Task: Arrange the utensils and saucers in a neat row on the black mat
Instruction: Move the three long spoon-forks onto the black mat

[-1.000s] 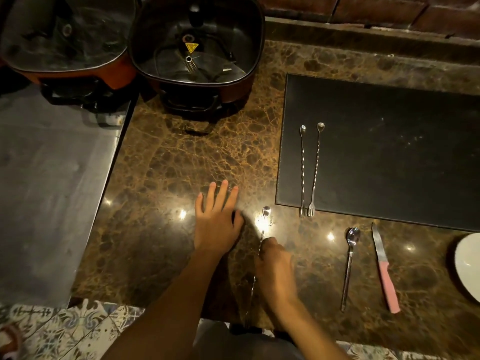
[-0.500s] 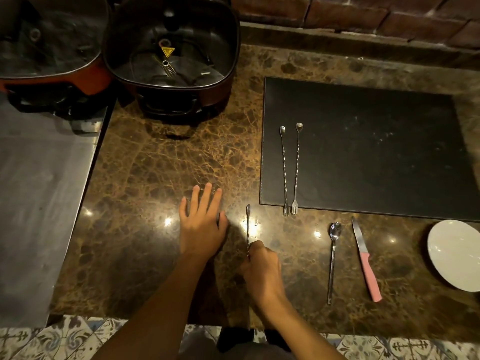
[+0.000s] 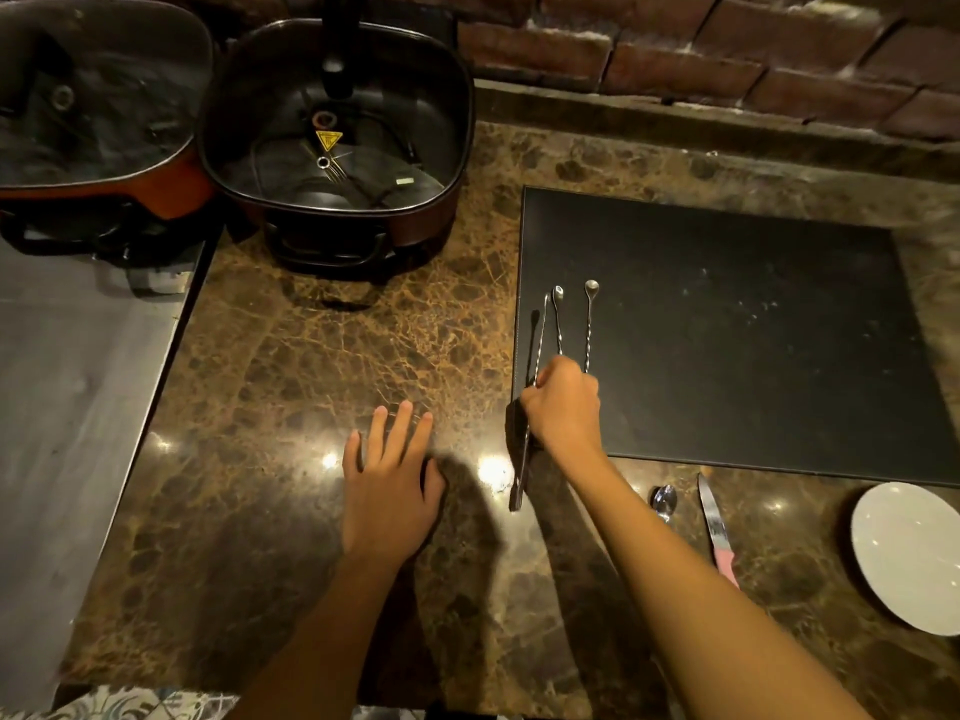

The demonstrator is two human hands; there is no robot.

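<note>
Right hand has a clenched grip on the third bar spoon, held over the left edge of the black mat, tip up, tail hanging off over the tabletop; to land it well, square it parallel to the two bar spoons already on the mat, match their spacing and line up the ends, lower flat, then release; left hand is flat and open on the tabletop, holding nothing; vs 0.5 s ago: spoon was at the tabletop by the left hand, now lifted across to the mat; teaspoon, pink-handled knife and saucer unmoved off-mat.
</note>
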